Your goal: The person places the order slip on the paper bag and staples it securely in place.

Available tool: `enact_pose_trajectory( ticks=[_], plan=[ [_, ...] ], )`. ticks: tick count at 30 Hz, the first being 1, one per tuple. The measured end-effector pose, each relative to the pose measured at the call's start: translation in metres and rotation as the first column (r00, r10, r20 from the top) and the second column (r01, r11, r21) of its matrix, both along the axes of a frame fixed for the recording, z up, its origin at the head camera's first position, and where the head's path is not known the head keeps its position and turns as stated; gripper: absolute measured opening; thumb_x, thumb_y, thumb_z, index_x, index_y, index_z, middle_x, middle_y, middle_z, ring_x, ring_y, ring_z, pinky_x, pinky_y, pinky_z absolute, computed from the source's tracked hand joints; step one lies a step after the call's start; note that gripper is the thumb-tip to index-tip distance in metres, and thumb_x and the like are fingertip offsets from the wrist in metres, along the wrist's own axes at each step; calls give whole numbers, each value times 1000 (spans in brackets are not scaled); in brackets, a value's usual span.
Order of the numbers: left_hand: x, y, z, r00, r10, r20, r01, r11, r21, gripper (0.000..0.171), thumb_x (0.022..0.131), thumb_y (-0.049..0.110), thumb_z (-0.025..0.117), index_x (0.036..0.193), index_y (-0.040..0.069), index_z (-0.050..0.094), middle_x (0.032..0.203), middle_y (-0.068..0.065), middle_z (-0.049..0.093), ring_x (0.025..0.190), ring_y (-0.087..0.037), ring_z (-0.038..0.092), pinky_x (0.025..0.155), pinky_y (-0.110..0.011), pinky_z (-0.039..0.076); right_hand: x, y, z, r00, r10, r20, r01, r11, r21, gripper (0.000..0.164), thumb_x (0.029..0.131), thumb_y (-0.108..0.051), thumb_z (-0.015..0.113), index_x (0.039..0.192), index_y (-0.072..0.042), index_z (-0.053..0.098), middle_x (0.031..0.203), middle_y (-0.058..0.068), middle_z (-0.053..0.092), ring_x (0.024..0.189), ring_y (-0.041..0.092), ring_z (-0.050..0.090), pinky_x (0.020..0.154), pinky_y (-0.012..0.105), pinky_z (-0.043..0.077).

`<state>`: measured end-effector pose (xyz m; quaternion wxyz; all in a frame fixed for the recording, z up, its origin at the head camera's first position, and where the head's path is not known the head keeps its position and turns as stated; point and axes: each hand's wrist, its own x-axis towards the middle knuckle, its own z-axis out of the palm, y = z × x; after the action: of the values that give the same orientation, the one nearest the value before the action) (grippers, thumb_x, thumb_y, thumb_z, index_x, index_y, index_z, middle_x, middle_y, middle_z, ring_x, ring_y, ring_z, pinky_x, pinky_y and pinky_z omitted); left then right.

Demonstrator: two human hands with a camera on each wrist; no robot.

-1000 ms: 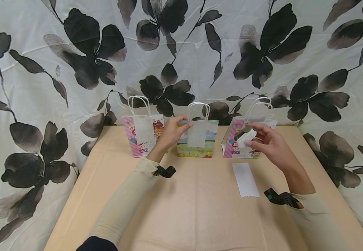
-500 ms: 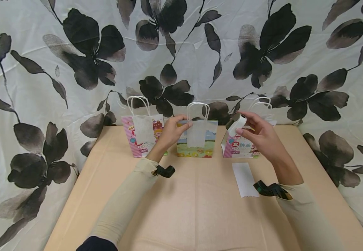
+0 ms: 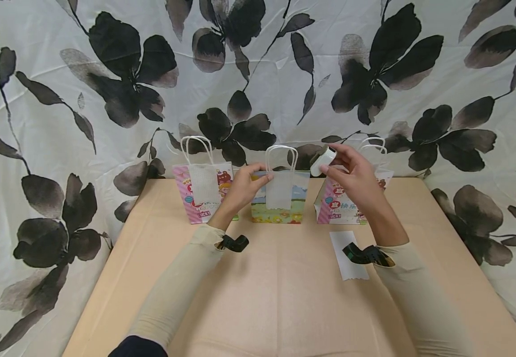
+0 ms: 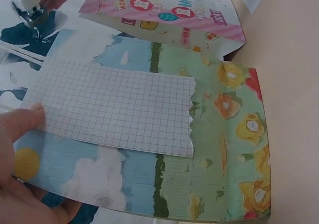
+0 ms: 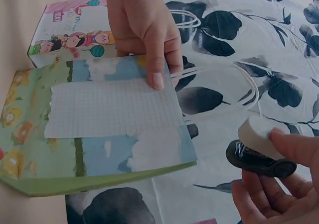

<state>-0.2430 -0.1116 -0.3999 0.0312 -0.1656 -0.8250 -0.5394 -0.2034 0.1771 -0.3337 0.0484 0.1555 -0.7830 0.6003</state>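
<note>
A paper bag [image 3: 280, 216] with a sky and flower-meadow print stands upright in the middle. A strip of grid paper [image 4: 119, 109] with a torn lower end lies against its front, at the top edge. My left hand [image 3: 243, 188] pinches the strip and the bag's top edge together, thumb in front and fingers behind. Right of the bag's twin handles [image 5: 251, 87], my right hand [image 3: 356, 173] holds a small white and dark mini stapler [image 5: 256, 152] between thumb and fingers. Its mouth is spread and sits apart from the bag.
A pink-striped bag [image 3: 184, 191] with a grid strip [image 3: 204, 186] on its front stands to the left. Another pink bag [image 3: 334, 208] stands right, partly behind my right hand. A loose paper strip [image 3: 343, 248] lies on the table [image 3: 276, 297], before a floral cloth [image 3: 293, 99].
My right hand has moved left and slightly up with the mini stapler, from in front of the right bag toward the middle bag's top edge. The left hand has stayed still.
</note>
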Motion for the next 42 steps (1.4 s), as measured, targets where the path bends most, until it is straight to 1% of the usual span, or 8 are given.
enact_pose_trajectory(
  ticks=[4,9,15,21,28,32,37,42],
  plan=[
    [0,0,0,1000,-4,0,4,1000,0,17,100,25,67,113,15,72,121,-2,67,118,-20,57,108,-51,43,-7,-9,2,1000,-10,-5,10,999,-34,55,99,-17,67,149,-13,45,127,8,57,115,20,55,90,16,51],
    [0,-1,1,1000,-3,3,3,1000,-6,17,100,26,67,113,16,72,120,-1,68,116,-20,57,108,-52,43,-17,-19,3,1000,-23,2,23,998,-56,56,101,-15,64,152,-15,42,133,10,54,121,22,55,99,19,49],
    [0,-1,2,1000,-3,-1,3,1000,-11,16,100,26,67,112,17,71,119,-1,68,114,-21,58,107,-52,44,-28,-32,2,996,-35,78,45,990,-132,56,100,-13,65,151,-11,43,139,12,52,126,23,55,107,28,46],
    [0,-1,1,1000,-3,4,3,1000,-2,15,100,25,67,112,17,71,120,0,68,116,-20,58,107,-52,43,-41,-47,-2,989,-8,145,37,980,-198,54,97,-18,70,145,-7,47,130,10,58,121,20,58,105,30,49],
    [-1,0,-2,1000,0,20,-1,1000,9,18,100,28,67,114,17,71,122,0,68,117,-20,58,105,-51,45,-55,-55,-3,971,18,239,17,989,-146,53,96,-20,73,143,-8,53,129,12,63,121,22,57,115,43,39],
    [-2,-1,-2,1000,6,7,-6,1000,9,19,100,29,67,114,17,72,122,0,68,117,-19,58,105,-51,45,-62,-60,-3,957,66,284,-35,993,-112,54,93,-18,76,142,-6,54,130,15,64,122,24,57,116,47,36],
    [-2,0,-2,1000,3,3,-3,1000,18,20,100,28,67,115,16,72,122,0,68,117,-18,58,106,-50,44,-65,-61,-4,946,106,306,-89,994,-69,51,92,-15,77,138,-7,57,122,13,68,112,22,61,110,49,41],
    [-2,1,-2,1000,20,-8,-20,1000,-11,21,100,29,67,115,15,71,123,-2,68,117,-20,59,105,-50,45,-67,-62,-4,945,160,287,-156,987,-36,46,91,-13,78,133,-5,61,112,7,72,101,18,66,98,41,49]
  ],
)
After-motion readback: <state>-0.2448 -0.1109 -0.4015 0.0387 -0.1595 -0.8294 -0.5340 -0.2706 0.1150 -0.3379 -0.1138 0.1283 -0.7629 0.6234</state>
